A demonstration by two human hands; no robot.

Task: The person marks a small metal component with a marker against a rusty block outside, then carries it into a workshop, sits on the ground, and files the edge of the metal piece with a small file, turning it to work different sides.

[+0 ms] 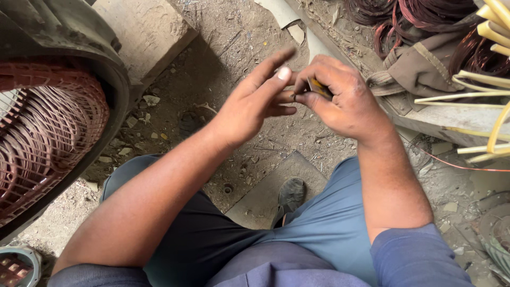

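Pinching a small yellow-and-dark piece [319, 86] in my right hand [345, 103], I keep my left hand [249, 109] spread, fingertips touching its left end.

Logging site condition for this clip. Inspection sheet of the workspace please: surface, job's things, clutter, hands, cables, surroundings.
Surface: dirt floor, dusty, with a flat grey slab by the person's shoe.
Job's things: small dark and yellow object pinched in the right hand; kind cannot be told.
Clutter: paper scraps and debris scattered on the floor.
Hands: left hand open, fingers extended, fingertips meeting the right hand at the object.
Cables: copper wire coils upper right; cream sleeving tubes at right; one thin loose wire beneath them.
Surroundings: motor stator with copper windings at left; concrete block behind it.
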